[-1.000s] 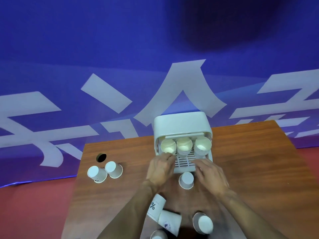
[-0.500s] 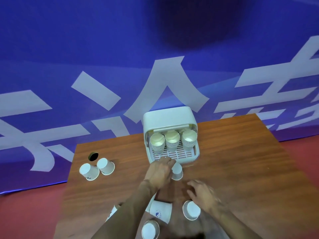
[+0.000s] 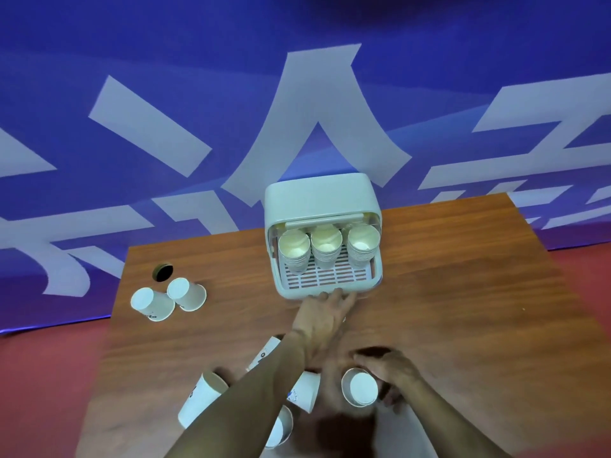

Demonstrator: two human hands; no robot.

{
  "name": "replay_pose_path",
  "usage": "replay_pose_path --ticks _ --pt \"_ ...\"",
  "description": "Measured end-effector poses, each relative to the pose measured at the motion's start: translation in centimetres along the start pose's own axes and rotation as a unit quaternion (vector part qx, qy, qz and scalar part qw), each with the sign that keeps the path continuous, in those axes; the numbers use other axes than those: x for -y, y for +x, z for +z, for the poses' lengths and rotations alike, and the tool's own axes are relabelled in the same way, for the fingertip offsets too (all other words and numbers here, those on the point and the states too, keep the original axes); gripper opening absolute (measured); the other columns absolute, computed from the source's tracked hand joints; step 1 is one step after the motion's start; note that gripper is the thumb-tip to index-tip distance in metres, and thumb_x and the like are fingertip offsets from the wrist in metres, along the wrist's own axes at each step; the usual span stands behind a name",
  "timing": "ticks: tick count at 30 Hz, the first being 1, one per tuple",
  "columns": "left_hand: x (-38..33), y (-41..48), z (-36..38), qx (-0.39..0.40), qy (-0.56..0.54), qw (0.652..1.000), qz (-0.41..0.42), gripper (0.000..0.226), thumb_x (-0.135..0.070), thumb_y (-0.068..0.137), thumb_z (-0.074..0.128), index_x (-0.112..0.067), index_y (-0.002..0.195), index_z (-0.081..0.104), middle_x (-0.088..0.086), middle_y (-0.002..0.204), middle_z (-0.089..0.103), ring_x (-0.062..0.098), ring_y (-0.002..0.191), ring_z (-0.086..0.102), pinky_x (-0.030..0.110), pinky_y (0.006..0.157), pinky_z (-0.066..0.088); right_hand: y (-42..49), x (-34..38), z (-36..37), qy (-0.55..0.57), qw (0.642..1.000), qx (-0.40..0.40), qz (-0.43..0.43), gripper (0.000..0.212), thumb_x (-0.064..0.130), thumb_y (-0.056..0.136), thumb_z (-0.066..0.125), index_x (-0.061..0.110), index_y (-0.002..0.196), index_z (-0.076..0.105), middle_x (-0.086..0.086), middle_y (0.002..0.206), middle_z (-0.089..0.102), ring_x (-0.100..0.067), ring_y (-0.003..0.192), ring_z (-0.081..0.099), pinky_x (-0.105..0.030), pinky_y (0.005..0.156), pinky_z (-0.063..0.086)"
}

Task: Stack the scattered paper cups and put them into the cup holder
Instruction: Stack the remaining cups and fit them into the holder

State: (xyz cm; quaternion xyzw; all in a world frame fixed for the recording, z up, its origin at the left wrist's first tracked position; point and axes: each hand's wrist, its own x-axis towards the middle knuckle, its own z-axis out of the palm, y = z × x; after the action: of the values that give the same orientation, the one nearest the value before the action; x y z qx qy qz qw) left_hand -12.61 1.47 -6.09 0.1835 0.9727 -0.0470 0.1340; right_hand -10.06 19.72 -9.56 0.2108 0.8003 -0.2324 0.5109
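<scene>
The white cup holder (image 3: pixel 322 206) stands at the table's far edge with its front open, and three stacks of paper cups (image 3: pixel 325 246) lie inside on a slatted tray. My left hand (image 3: pixel 322 312) reaches to the holder's front edge and covers an upturned cup, of which only a white sliver (image 3: pixel 344 319) shows. My right hand (image 3: pixel 390 370) curls round a paper cup (image 3: pixel 360 386) lying on its side, mouth towards me. Several loose cups lie under my left forearm, among them one at the left (image 3: pixel 201 398) and one in the middle (image 3: pixel 305 390).
Two upturned cups (image 3: pixel 152 300) (image 3: pixel 186 294) stand near the table's left edge, beside a round cable hole (image 3: pixel 162 272). The wooden table (image 3: pixel 463 309) ends at a blue banner behind and a red floor to the left.
My right hand drew back from the holder towards me and took hold of the cup lying on its side. My left hand slid right over the upturned cup in front of the holder.
</scene>
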Motion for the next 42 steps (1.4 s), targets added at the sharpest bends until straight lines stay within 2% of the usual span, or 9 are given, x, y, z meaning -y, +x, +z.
replay_pose_path --ticks 4,11,17,24,29,32,34,38,42 --pt "-0.5 0.2 0.7 0.023 0.025 0.999 -0.014 0.067 -0.026 0.086 0.063 -0.017 0.140 0.026 0.006 0.131 0.043 0.026 0.104 0.050 0.039 0.070 0.041 0.7 0.2 0.8 0.046 0.997 0.041 0.043 0.062 0.061 0.068 0.078 0.004 0.091 0.068 -0.017 0.065 0.069 -0.035 0.056 0.070 -0.049 0.060 0.061" --pt "0.4 0.8 1.4 0.026 0.090 0.996 0.009 0.072 -0.018 0.089 0.057 -0.011 0.149 0.017 0.013 0.137 0.030 0.031 0.121 0.035 0.042 0.088 0.041 0.4 0.4 1.6 0.125 0.989 0.064 0.038 0.042 0.041 0.072 0.079 0.015 0.102 0.067 -0.011 0.102 0.068 -0.029 0.073 0.073 -0.039 0.053 0.061" --pt "1.0 0.5 2.1 0.026 0.058 0.998 0.011 0.026 -0.015 0.099 0.048 -0.014 0.124 0.039 0.010 0.128 0.044 0.028 0.113 0.044 0.040 0.080 0.042 0.7 0.5 0.1 0.197 0.977 0.002 -0.076 0.035 0.048 0.071 0.064 0.029 0.100 0.066 -0.006 0.102 0.068 -0.028 0.079 0.072 -0.039 0.051 0.059" --pt "1.2 0.0 3.0 0.077 0.035 0.996 -0.016 0.041 -0.014 0.090 0.058 -0.011 0.125 0.037 0.010 0.122 0.048 0.027 0.112 0.047 0.035 0.078 0.048 1.5 -0.1 -1.1 0.071 0.961 -0.163 -0.213 0.038 0.060 0.076 0.067 0.028 0.087 0.053 0.010 0.081 0.068 -0.010 0.073 0.066 -0.034 0.057 0.055" --pt "1.2 0.2 3.4 -0.001 -0.236 0.957 -0.169 0.050 -0.034 0.079 0.066 -0.015 0.118 0.041 0.002 0.116 0.045 0.023 0.107 0.047 0.033 0.082 0.047 1.5 -1.0 -0.9 -0.173 0.865 -0.362 -0.301 0.030 0.056 0.096 0.047 0.029 0.095 0.059 0.007 0.092 0.071 -0.021 0.080 0.069 -0.030 0.061 0.037" --pt "0.3 0.0 4.4 -0.063 -0.420 0.877 -0.226 0.049 -0.036 0.076 0.071 -0.019 0.112 0.043 -0.002 0.112 0.042 0.021 0.101 0.051 0.029 0.079 0.043 1.8 -1.3 -0.5 -0.216 0.847 -0.358 -0.328 0.028 0.050 0.097 0.047 0.029 0.099 0.064 0.008 0.099 0.070 -0.020 0.085 0.069 -0.031 0.064 0.043" --pt "-0.3 -0.3 5.3 -0.043 -0.488 0.849 -0.200 0.061 -0.030 0.078 0.070 -0.026 0.131 0.041 -0.003 0.130 0.037 0.021 0.116 0.050 0.032 0.093 0.045 2.3 -1.5 -0.3 -0.224 0.849 -0.337 -0.341 0.027 0.049 0.097 0.046 0.030 0.102 0.064 0.008 0.101 0.068 -0.019 0.089 0.068 -0.031 0.067 0.045" --pt "-0.4 -0.7 6.3 0.105 -0.291 0.947 -0.081 0.086 -0.041 0.090 0.057 -0.041 0.154 0.001 -0.003 0.156 0.012 0.025 0.123 0.051 0.040 0.094 0.050 3.3 -1.9 -0.3 -0.235 0.843 -0.305 -0.376 0.023 0.048 0.093 0.051 0.034 0.104 0.065 0.011 0.103 0.067 -0.017 0.095 0.065 -0.029 0.070 0.044" --pt "-0.6 -0.2 4.8 0.108 -0.098 0.989 -0.014 0.056 -0.051 0.095 0.045 -0.029 0.145 0.029 0.004 0.152 0.024 0.030 0.106 0.061 0.037 0.076 0.048 3.5 -2.3 -0.3 -0.254 0.819 -0.341 -0.386 0.019 0.048 0.088 0.056 0.033 0.096 0.065 0.012 0.094 0.069 -0.015 0.085 0.067 -0.028 0.062 0.044"
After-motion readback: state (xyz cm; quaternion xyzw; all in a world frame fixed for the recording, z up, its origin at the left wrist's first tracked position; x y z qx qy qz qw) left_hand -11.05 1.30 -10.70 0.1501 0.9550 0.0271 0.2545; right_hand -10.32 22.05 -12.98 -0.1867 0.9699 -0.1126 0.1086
